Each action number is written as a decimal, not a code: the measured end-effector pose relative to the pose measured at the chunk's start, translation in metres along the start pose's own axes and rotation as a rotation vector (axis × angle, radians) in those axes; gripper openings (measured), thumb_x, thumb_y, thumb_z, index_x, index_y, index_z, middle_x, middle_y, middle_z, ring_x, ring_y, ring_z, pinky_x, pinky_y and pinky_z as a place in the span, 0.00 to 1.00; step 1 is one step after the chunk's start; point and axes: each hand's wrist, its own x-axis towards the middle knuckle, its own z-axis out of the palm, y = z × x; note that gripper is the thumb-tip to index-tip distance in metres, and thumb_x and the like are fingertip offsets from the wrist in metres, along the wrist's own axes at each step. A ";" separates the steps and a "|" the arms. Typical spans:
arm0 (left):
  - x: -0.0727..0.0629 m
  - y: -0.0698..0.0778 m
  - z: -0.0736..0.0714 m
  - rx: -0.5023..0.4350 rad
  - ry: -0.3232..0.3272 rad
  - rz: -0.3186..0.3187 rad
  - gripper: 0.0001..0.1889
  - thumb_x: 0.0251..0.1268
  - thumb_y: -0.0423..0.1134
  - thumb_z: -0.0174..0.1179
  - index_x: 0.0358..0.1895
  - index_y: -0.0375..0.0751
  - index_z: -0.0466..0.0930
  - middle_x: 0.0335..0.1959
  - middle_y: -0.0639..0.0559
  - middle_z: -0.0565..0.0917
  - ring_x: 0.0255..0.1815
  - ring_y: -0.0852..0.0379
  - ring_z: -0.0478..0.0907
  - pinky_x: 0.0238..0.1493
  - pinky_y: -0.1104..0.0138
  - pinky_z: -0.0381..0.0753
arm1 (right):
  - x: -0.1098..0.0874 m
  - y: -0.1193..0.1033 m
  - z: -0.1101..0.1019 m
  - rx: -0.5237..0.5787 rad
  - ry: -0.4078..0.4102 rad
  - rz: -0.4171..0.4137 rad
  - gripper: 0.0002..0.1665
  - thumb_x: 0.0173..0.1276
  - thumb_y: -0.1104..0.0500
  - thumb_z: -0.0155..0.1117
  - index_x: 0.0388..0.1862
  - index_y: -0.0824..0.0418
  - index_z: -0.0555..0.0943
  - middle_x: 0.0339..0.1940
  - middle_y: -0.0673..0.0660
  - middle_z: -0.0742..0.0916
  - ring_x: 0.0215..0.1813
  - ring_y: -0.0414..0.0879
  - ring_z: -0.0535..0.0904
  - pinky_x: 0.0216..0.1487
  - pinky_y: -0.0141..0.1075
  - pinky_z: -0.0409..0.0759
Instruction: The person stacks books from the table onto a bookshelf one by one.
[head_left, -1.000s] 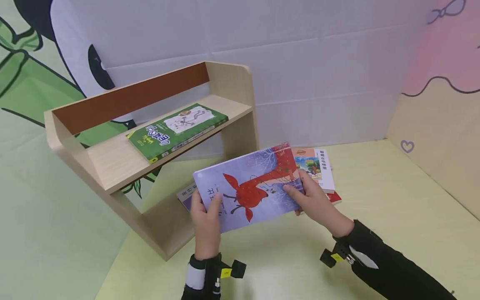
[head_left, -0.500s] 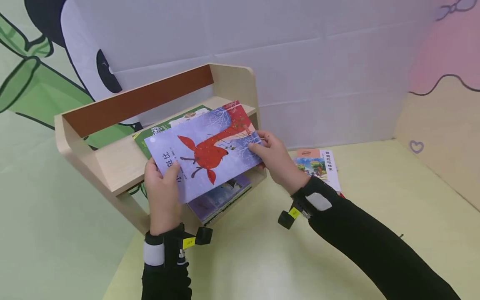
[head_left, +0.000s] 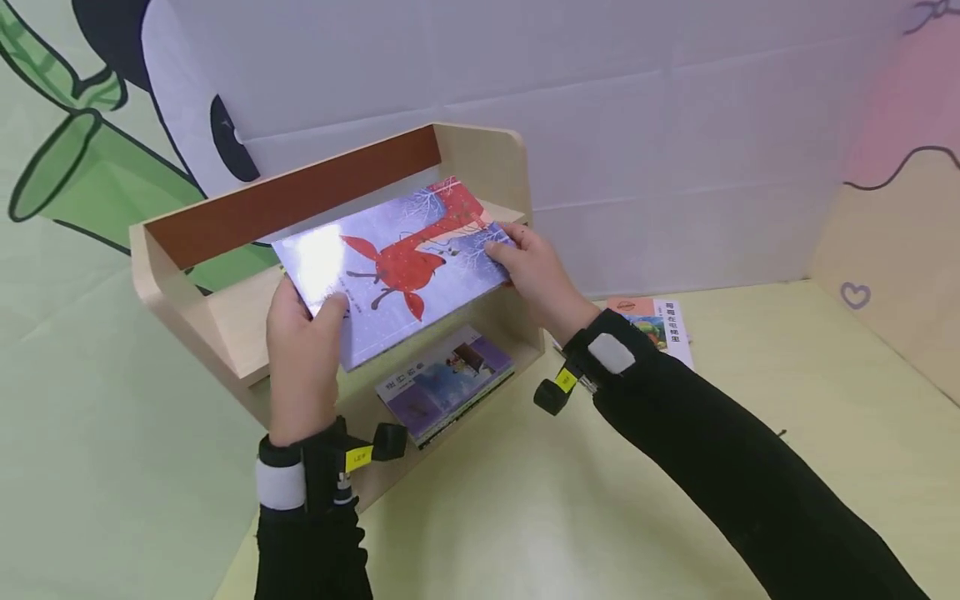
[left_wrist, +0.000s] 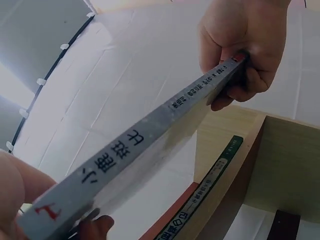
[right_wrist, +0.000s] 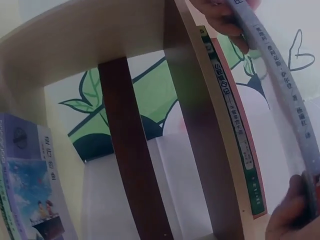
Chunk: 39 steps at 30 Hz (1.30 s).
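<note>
A picture book (head_left: 405,271) with a red deer on a blue-violet cover is held over the upper shelf by both hands. My left hand (head_left: 303,362) grips its left end, thumb on the cover. At the other end, my right hand (head_left: 536,271) pinches the book between thumb and fingers. Both wrist views show its pale spine, apart from the green book (left_wrist: 202,192) lying on the upper shelf. The held book hides that green one almost wholly in the head view. Glare whitens part of the deer cover.
The wooden bookshelf (head_left: 487,162) has a brown back rail (head_left: 300,196). On its lower shelf lies a purple book (head_left: 450,383), stacked on at least one other. White and orange-covered reading matter (head_left: 671,329) lies on the pale table (head_left: 600,500), partly behind my right sleeve.
Both hands have carried the deer book leftward and up, from in front of the bookshelf to over its upper shelf. The purple book below has come into fuller view.
</note>
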 end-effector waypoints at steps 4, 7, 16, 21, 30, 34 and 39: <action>0.016 0.007 0.003 0.003 0.068 0.033 0.24 0.71 0.37 0.50 0.68 0.46 0.62 0.60 0.49 0.74 0.57 0.55 0.74 0.57 0.59 0.78 | 0.013 -0.007 0.011 -0.070 0.014 -0.095 0.26 0.75 0.61 0.53 0.70 0.64 0.67 0.65 0.58 0.75 0.59 0.44 0.75 0.59 0.33 0.74; 0.023 0.007 0.007 -0.002 0.107 0.002 0.26 0.71 0.36 0.48 0.71 0.48 0.58 0.63 0.49 0.71 0.59 0.55 0.70 0.58 0.61 0.76 | 0.019 -0.008 0.015 -0.147 0.012 -0.149 0.27 0.76 0.61 0.52 0.71 0.65 0.65 0.67 0.59 0.74 0.64 0.46 0.73 0.63 0.34 0.73; 0.036 0.003 0.004 0.118 0.028 -0.117 0.29 0.73 0.38 0.46 0.74 0.49 0.52 0.69 0.51 0.68 0.62 0.55 0.68 0.58 0.65 0.74 | 0.032 0.001 0.020 -0.188 0.041 -0.071 0.24 0.76 0.61 0.51 0.69 0.67 0.68 0.64 0.60 0.77 0.59 0.46 0.75 0.59 0.34 0.75; 0.039 0.005 0.002 0.154 -0.049 -0.165 0.32 0.72 0.41 0.49 0.75 0.48 0.46 0.71 0.47 0.65 0.64 0.52 0.68 0.60 0.64 0.75 | 0.036 0.001 0.021 -0.138 0.047 -0.024 0.25 0.77 0.61 0.51 0.69 0.66 0.67 0.62 0.60 0.78 0.52 0.44 0.77 0.50 0.32 0.77; 0.046 0.002 -0.001 0.378 -0.067 -0.292 0.32 0.74 0.38 0.47 0.77 0.45 0.46 0.71 0.42 0.64 0.62 0.44 0.73 0.57 0.60 0.77 | 0.042 -0.002 0.024 -0.297 0.066 0.012 0.24 0.76 0.58 0.52 0.67 0.64 0.71 0.61 0.59 0.79 0.53 0.45 0.76 0.54 0.33 0.76; 0.050 0.003 0.001 0.453 -0.069 -0.301 0.31 0.75 0.38 0.45 0.77 0.42 0.46 0.70 0.36 0.60 0.68 0.43 0.60 0.56 0.60 0.78 | 0.045 -0.004 0.020 -0.426 0.051 -0.021 0.25 0.75 0.58 0.53 0.67 0.66 0.72 0.63 0.60 0.78 0.55 0.46 0.74 0.56 0.35 0.73; 0.054 0.004 0.003 0.500 -0.079 -0.297 0.34 0.75 0.39 0.43 0.78 0.42 0.39 0.68 0.32 0.56 0.69 0.41 0.52 0.55 0.59 0.79 | 0.046 -0.008 0.014 -0.547 0.027 -0.057 0.26 0.73 0.57 0.54 0.66 0.68 0.72 0.64 0.61 0.78 0.59 0.49 0.73 0.59 0.37 0.72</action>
